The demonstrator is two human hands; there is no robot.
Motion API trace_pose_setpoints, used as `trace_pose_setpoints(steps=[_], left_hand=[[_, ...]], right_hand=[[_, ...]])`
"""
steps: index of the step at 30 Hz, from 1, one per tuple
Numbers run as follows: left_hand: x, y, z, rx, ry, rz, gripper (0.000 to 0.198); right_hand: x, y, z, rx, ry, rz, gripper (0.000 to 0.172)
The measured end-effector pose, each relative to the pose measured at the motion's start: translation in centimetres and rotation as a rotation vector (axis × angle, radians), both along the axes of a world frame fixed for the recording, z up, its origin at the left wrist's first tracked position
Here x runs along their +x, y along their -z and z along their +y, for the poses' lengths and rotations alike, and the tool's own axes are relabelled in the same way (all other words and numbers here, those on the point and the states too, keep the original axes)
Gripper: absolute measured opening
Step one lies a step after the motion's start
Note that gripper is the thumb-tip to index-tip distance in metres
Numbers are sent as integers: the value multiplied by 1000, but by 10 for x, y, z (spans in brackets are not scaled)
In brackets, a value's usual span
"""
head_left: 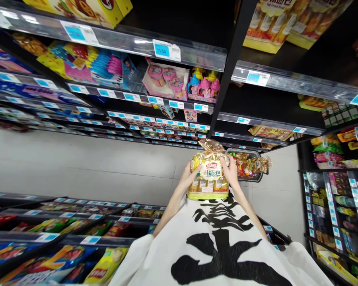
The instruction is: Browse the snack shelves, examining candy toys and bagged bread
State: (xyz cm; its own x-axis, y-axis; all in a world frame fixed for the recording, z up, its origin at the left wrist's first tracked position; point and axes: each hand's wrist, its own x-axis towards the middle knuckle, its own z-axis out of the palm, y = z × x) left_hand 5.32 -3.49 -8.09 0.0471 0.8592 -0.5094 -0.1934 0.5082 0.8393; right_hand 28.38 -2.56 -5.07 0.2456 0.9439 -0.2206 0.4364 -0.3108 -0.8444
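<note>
A clear bag of bread (pixel 209 178) with a yellow bottom and a gathered gold top is held upright in front of my chest. My left hand (pixel 190 173) grips its left side, the thumb lying across the front. On the opposite side my right hand (pixel 229 169) holds the bag near its upper corner, thumb also on the front. The fingers behind the bag are hidden. Just beyond my right hand, a dark basket (pixel 258 178) on the floor holds several colourful packages, one with a gold gathered wrapper.
Black shelves with price tags (pixel 167 50) run across the top, holding toy-like sweets (pixel 204 85) and more bread bags (pixel 270 26). Snack shelves stand at the lower left, with a yellow bag (pixel 106 265). Another rack (pixel 325 171) is at the right. Grey floor (pixel 107 163) lies between.
</note>
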Motion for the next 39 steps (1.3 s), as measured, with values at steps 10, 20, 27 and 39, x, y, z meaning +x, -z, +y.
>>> trace_pose_setpoints(steps=[10,20,27,39], left_hand=[[3,-7,-3,35,20,196,48],[5,-18,-2,17,89,305,56],[5,-22,0,5,120,343,59],[3,-16,-2,0,73,271,55]], right_hand=[[0,2,-1,-26,-21,-9,67],[0,-6,-3,-43,-23,2,67],[0,-7,-1,-63,-10,-9,68],[0,-3,-3,-40,5,54,62]])
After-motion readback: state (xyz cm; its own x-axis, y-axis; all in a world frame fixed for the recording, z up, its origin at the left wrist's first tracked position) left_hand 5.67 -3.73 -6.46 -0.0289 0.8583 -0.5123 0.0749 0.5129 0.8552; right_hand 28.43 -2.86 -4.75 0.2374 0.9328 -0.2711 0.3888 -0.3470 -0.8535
